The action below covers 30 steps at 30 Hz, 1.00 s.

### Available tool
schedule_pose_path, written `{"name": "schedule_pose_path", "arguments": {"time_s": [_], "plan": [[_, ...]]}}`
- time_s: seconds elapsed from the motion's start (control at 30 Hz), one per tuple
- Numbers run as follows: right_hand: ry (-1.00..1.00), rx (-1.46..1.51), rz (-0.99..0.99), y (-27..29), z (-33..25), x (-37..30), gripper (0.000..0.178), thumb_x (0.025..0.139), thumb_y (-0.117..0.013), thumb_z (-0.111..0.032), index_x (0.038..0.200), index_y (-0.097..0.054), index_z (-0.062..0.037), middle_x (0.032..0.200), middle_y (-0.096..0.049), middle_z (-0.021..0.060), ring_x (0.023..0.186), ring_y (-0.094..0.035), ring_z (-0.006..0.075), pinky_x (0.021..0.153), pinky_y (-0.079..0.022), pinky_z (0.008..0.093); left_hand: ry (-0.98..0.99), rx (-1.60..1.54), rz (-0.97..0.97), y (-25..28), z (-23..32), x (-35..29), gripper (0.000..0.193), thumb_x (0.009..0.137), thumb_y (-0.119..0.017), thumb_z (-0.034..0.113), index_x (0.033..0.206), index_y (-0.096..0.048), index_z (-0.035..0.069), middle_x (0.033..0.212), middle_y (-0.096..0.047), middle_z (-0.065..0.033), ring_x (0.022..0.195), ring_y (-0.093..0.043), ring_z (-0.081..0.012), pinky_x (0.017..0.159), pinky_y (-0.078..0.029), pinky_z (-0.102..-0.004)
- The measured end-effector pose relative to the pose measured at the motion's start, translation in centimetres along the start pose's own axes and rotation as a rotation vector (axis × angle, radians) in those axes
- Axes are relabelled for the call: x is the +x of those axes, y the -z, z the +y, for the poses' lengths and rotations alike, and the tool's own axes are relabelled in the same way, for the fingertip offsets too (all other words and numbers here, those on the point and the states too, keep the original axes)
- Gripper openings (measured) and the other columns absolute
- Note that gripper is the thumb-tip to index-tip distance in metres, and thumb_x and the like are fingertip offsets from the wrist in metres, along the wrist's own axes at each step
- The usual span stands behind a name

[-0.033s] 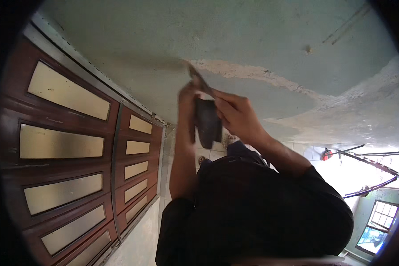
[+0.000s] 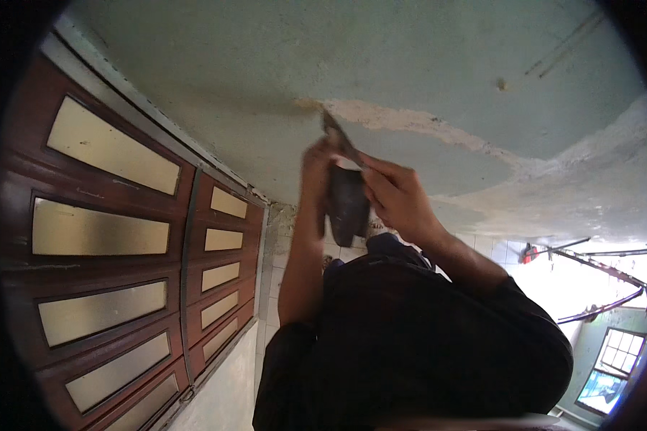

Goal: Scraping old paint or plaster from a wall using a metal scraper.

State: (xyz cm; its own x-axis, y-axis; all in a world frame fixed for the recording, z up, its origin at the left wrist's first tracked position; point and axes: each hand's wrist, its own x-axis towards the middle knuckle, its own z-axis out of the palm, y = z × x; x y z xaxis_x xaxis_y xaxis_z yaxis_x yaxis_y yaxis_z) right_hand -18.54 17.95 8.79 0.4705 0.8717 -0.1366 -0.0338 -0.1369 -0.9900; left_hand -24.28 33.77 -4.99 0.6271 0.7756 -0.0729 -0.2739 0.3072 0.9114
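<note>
My right hand (image 2: 401, 197) is closed around a thin flat scraper (image 2: 343, 140), whose tip is at or close to the pale rough strip (image 2: 395, 117) on the green wall. My left hand (image 2: 319, 164) is closed beside it, its fingers up near the blade and partly smeared by motion. Below the scraper, against my left hand, hangs a dark, flat-sided piece (image 2: 349, 208) with a whitish patch at its top edge. My left hand seems to grip this piece, though its fingertips are hidden. Whether the blade touches the wall I cannot tell.
The green wall (image 2: 266, 50) fills the far side. Reddish-brown door panels (image 2: 108, 269) with frosted panes stand at the left. White floor tiles (image 2: 266, 302) show below. At the right are a metal frame (image 2: 604, 262) and a window (image 2: 611, 370).
Both hands, the scraper and the dark piece have shifted to the right and slightly down. The scraper tip has moved off the left end of the pale strip.
</note>
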Motion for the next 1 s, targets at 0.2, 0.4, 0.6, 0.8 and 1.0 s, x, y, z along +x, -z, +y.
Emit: {"name": "schedule_pose_path", "arguments": {"time_s": [0.2, 0.4, 0.6, 0.8, 1.0], "plan": [[-0.053, -0.044, 0.064, -0.5, 0.5, 2.8, 0.040, 0.108, -0.049, -0.018, 0.144, -0.058, -0.0046, 0.074, -0.052, -0.0034, 0.053, -0.042, 0.0017, 0.043, -0.033, 0.0208, 0.045, -0.126, -0.064, 0.7, 2.2, 1.6, 0.046, 0.098, -0.065, 0.052, 0.096, -0.069, 0.007, 0.088, -0.063, -0.0009, 0.077, -0.053, -0.0123, 0.072, -0.044, -0.0294], [-0.033, -0.047, 0.065, 0.3, 0.5, 0.1, 0.040, 0.107, -0.049, -0.016, 0.144, -0.058, -0.0048, 0.073, -0.052, -0.0032, 0.055, -0.041, 0.0022, 0.045, -0.034, 0.0213, 0.138, -0.070, -0.003, -2.3, 1.9, -1.2, 0.027, 0.092, -0.069, 0.027, 0.097, -0.065, 0.001, 0.089, -0.062, -0.0024, 0.079, -0.056, -0.0130, 0.071, -0.044, -0.0283], [0.182, -0.217, 0.154, -2.2, 3.5, 0.1, 0.041, 0.107, -0.048, -0.016, 0.145, -0.056, -0.0034, 0.072, -0.049, -0.0041, 0.061, -0.042, 0.0031, 0.052, -0.036, 0.0217, 0.154, -0.332, -0.109, -0.8, 1.0, 0.3, 0.022, 0.091, -0.066, 0.022, 0.097, -0.066, 0.001, 0.089, -0.063, -0.0042, 0.079, -0.057, -0.0141, 0.073, -0.046, -0.0295], [0.012, -0.086, 0.108, 2.8, 1.3, -1.2, 0.040, 0.107, -0.050, -0.016, 0.144, -0.057, -0.0009, 0.072, -0.049, -0.0044, 0.061, -0.043, 0.0031, 0.052, -0.036, 0.0231, 0.180, -0.169, -0.083, -5.1, 0.6, -2.2, 0.035, 0.095, -0.069, 0.042, 0.097, -0.068, 0.006, 0.084, -0.061, -0.0019, 0.081, -0.057, -0.0124, 0.073, -0.046, -0.0287], [0.090, -0.203, 0.081, 2.1, 1.4, -0.4, 0.040, 0.104, -0.050, -0.012, 0.142, -0.060, -0.0041, 0.067, -0.050, -0.0014, 0.062, -0.046, 0.0063, 0.054, -0.041, 0.0277, 0.209, -0.438, -0.152, -0.7, -3.1, 0.2, 0.040, 0.094, -0.071, 0.044, 0.103, -0.068, 0.006, 0.095, -0.064, -0.0017, 0.089, -0.059, -0.0106, 0.079, -0.046, -0.0294]]}}
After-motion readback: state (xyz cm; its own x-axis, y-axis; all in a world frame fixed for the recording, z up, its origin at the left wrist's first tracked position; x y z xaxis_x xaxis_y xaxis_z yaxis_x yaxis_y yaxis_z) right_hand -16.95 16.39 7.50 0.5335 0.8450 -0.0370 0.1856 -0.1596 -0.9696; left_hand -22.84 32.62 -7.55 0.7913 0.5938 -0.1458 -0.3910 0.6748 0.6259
